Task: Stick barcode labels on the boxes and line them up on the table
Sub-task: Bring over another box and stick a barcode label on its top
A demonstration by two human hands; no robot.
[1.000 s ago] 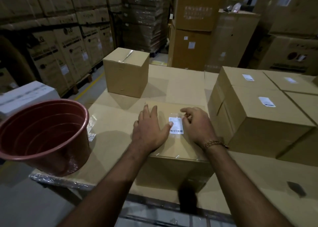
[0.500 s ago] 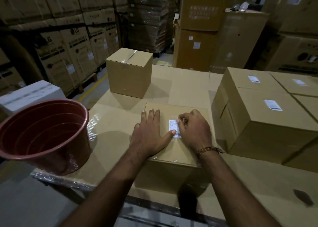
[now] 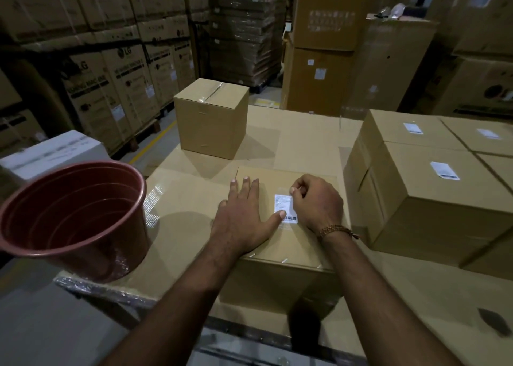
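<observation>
A brown cardboard box (image 3: 280,279) stands at the near edge of the cardboard-covered table (image 3: 299,138). A white barcode label (image 3: 284,206) lies on its top. My left hand (image 3: 244,215) rests flat on the box top, thumb tip on the label's lower left. My right hand (image 3: 316,201) presses curled fingers on the label's right edge. Labelled boxes (image 3: 433,199) stand grouped at the right. A plain taped box (image 3: 212,118) stands further back on the left, with no label visible.
A reddish plastic bucket (image 3: 75,218) sits on the table's left corner, tilted toward me. A white carton (image 3: 50,151) lies beyond it. Tall stacks of cartons (image 3: 116,68) line the aisle on the left and the back.
My right hand's fingers have slid along the label's right edge and curled tighter. The left hand stays flat on the box. The view has shifted slightly.
</observation>
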